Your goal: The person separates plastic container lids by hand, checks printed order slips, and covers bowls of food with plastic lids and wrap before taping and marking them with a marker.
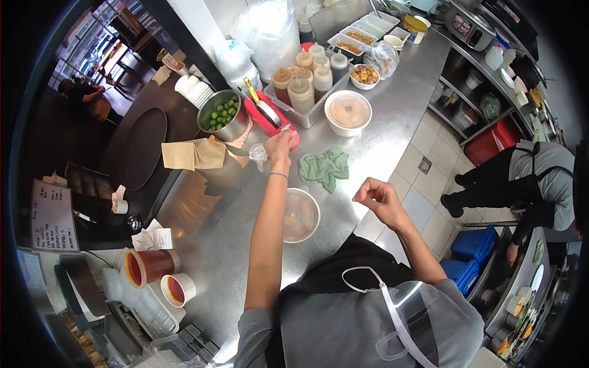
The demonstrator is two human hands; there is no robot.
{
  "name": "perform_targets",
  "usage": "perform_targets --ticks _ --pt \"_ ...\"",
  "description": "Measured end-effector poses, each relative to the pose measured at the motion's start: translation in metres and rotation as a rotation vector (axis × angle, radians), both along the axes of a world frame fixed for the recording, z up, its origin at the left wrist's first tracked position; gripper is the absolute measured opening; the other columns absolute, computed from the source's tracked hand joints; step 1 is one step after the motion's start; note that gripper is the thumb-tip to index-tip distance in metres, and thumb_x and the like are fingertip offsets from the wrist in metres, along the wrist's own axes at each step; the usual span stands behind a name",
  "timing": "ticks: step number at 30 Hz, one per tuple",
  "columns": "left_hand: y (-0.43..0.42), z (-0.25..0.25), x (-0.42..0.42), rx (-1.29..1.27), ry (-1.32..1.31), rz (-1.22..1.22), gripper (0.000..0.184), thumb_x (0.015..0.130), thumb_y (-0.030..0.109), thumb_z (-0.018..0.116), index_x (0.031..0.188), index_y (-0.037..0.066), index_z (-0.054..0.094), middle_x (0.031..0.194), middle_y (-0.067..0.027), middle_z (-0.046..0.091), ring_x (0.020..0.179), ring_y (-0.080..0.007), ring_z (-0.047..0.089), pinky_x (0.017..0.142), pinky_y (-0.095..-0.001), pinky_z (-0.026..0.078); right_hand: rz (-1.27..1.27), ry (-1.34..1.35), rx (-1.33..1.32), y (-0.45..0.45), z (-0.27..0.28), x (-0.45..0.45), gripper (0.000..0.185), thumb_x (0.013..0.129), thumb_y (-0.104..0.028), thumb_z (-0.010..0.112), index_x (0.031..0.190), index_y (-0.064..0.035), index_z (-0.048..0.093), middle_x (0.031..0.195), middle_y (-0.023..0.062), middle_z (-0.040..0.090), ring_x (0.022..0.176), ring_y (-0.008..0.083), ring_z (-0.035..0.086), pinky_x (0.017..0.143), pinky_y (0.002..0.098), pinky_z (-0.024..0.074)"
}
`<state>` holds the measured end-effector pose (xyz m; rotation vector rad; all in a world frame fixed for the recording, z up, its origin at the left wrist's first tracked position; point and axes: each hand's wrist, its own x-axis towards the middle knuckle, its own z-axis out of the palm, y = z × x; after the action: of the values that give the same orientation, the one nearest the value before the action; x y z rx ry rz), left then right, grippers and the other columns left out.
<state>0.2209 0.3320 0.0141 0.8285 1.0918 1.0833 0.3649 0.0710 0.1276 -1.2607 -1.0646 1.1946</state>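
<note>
My left hand (280,147) is closed at the near end of a red tape dispenser (261,116); what its fingers pinch is too small to make out. Over the counter's right edge hangs my right hand (377,199), fingers curled together, and whatever they may hold is hidden. Below my left wrist stands a lidded bowl (302,214), partly covered by my left forearm. A crumpled green cloth (325,168) lies between my hands. Beyond it is a second lidded bowl (348,113). Crumpled clear plastic (258,156) sits beside my left hand.
Behind the dispenser are a pot of limes (221,115) and a basket of sauce bottles (300,95). Brown napkins (193,154) and containers of red sauce (150,268) are at the left. A co-worker (527,178) bends at the right.
</note>
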Motion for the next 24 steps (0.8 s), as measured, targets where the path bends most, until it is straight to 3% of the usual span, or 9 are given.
perform_targets --ticks 2,5,8,11,12,15,19,22,24 --pt "0.002 -0.006 0.010 0.040 0.050 0.111 0.022 0.078 0.011 0.063 0.086 -0.009 0.064 0.079 -0.0134 0.068 0.062 -0.0180 0.065 0.058 -0.0277 0.052 -0.008 0.003 -0.020 0.001 -0.007 -0.003 0.009 0.083 0.005 0.056 0.079 -0.0024 0.057 0.083 0.0012 0.060 0.076 0.0063 0.054 0.069 0.0209 0.0424" --pt "0.002 -0.010 0.014 0.203 0.422 0.144 0.016 0.074 0.004 0.063 0.083 -0.009 0.064 0.071 -0.0118 0.067 0.056 -0.0162 0.063 0.055 -0.0259 0.050 -0.009 -0.033 -0.035 -0.001 -0.008 -0.010 0.010 0.083 0.005 0.055 0.080 -0.0018 0.061 0.082 0.0005 0.059 0.076 0.0065 0.054 0.069 0.0214 0.0423" --pt "0.004 -0.016 0.018 0.301 0.582 0.188 0.013 0.076 0.001 0.063 0.084 -0.009 0.064 0.071 -0.0124 0.066 0.059 -0.0147 0.062 0.055 -0.0248 0.049 -0.037 -0.033 -0.028 -0.006 -0.026 -0.012 0.012 0.083 0.006 0.055 0.081 -0.0018 0.064 0.082 0.0002 0.058 0.075 0.0065 0.053 0.068 0.0209 0.0413" --pt "-0.008 -0.029 0.018 0.376 0.134 0.238 0.014 0.080 0.004 0.064 0.084 -0.010 0.065 0.072 -0.0129 0.067 0.061 -0.0143 0.062 0.056 -0.0247 0.050 -0.076 -0.038 -0.029 -0.012 -0.034 -0.013 0.012 0.083 0.005 0.056 0.080 -0.0018 0.065 0.082 -0.0010 0.056 0.071 0.0062 0.049 0.065 0.0207 0.0391" --pt "-0.006 -0.032 0.020 0.340 0.091 0.256 0.014 0.081 0.004 0.064 0.083 -0.009 0.064 0.072 -0.0129 0.067 0.062 -0.0142 0.063 0.056 -0.0246 0.050 -0.073 -0.051 -0.021 -0.012 -0.035 -0.013 0.011 0.083 0.004 0.056 0.080 -0.0019 0.065 0.082 -0.0012 0.055 0.069 0.0061 0.048 0.064 0.0208 0.0385" --pt "-0.004 -0.029 0.021 0.238 0.026 0.295 0.013 0.080 0.004 0.064 0.081 -0.009 0.064 0.071 -0.0124 0.067 0.060 -0.0141 0.063 0.055 -0.0247 0.051 -0.079 -0.075 0.009 -0.014 -0.041 -0.020 0.010 0.082 0.001 0.058 0.080 -0.0032 0.067 0.081 -0.0020 0.052 0.066 0.0060 0.044 0.062 0.0215 0.0361" --pt "0.002 -0.031 0.027 0.179 0.214 0.320 0.010 0.074 0.002 0.062 0.077 -0.007 0.065 0.065 -0.0108 0.066 0.050 -0.0155 0.061 0.049 -0.0245 0.051 -0.054 -0.014 0.050 -0.012 -0.038 -0.025 0.011 0.082 0.001 0.058 0.082 -0.0041 0.068 0.082 -0.0010 0.053 0.067 0.0065 0.044 0.063 0.0222 0.0373" --pt "0.011 -0.059 0.026 0.163 0.268 0.266 0.010 0.078 0.003 0.064 0.081 -0.007 0.063 0.070 -0.0101 0.066 0.059 -0.0154 0.063 0.057 -0.0250 0.053 -0.046 -0.094 0.049 -0.018 -0.049 -0.023 0.012 0.084 -0.001 0.058 0.085 -0.0057 0.070 0.083 -0.0001 0.054 0.067 0.0071 0.045 0.064 0.0225 0.0380" --pt "-0.005 -0.018 0.019 0.300 -0.105 0.207 0.013 0.082 0.005 0.064 0.088 -0.006 0.061 0.080 -0.0114 0.066 0.070 -0.0162 0.064 0.063 -0.0267 0.053 -0.058 -0.145 0.041 -0.025 -0.044 -0.021 0.013 0.085 -0.003 0.058 0.088 -0.0074 0.070 0.083 0.0004 0.054 0.067 0.0077 0.046 0.064 0.0226 0.0383"
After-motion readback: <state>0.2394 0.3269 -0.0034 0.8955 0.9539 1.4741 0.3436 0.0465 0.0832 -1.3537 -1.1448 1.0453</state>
